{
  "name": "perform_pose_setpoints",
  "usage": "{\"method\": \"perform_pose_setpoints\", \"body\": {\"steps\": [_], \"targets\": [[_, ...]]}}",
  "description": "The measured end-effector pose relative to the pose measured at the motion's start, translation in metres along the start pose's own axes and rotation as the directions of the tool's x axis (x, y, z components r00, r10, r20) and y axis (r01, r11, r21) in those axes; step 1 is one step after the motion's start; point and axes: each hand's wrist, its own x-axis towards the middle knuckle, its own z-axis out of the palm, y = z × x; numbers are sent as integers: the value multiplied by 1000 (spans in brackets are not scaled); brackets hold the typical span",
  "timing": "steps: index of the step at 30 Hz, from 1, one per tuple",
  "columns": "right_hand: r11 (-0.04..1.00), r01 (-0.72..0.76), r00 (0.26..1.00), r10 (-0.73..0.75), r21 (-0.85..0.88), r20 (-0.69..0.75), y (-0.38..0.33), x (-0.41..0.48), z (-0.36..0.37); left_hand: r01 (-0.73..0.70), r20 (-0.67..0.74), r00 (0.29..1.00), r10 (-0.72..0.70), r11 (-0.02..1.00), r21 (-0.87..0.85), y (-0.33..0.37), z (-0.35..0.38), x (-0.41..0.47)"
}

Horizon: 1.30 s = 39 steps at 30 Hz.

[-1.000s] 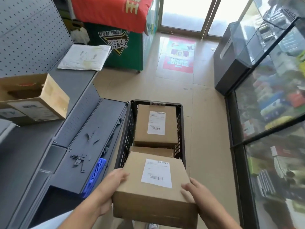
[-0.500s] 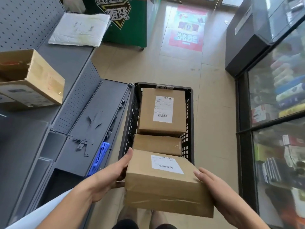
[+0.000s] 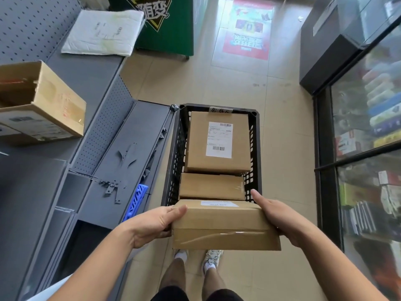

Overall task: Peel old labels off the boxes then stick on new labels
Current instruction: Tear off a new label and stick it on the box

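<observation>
I hold a taped brown cardboard box (image 3: pixel 223 227) between both hands, just in front of a black plastic crate (image 3: pixel 176 161). My left hand (image 3: pixel 154 223) grips its left side and my right hand (image 3: pixel 275 216) its right side. Its top tilts away from me, so its white label (image 3: pixel 219 204) shows only as a thin strip. Inside the crate lies a box with a white shipping label (image 3: pixel 219 139) facing up, and a second plain box (image 3: pixel 211 186) nearer to me.
Grey metal shelving (image 3: pixel 91 88) runs along the left, carrying an open cardboard box (image 3: pixel 41 101) and a white padded mailer (image 3: pixel 104 32). A blue plastic piece (image 3: pixel 135 202) sits beside the crate. Glass display cabinets (image 3: pixel 368 127) line the right. Tiled floor lies beyond the crate.
The held box has tipped so its labelled top faces away and its taped side faces me. My view has swung further downward, bringing my feet into view.
</observation>
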Motion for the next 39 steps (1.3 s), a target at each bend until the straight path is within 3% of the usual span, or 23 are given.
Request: {"method": "perform_pose_setpoints", "body": {"steps": [6, 17, 29, 39], "targets": [[992, -68, 998, 66, 104, 26, 14, 47, 14, 32, -165, 985, -49, 994, -104, -13, 1, 34], [977, -16, 999, 23, 211, -30, 41, 101, 41, 61, -430, 898, -89, 995, -80, -46, 4, 106], [990, -31, 995, 44, 135, -94, 52, 142, 60, 135, -440, 887, -138, 990, -37, -62, -12, 152], [972, 58, 994, -35, 230, -101, 58, 157, 69, 134, -460, 873, -160, 987, -89, -67, -17, 170]]}}
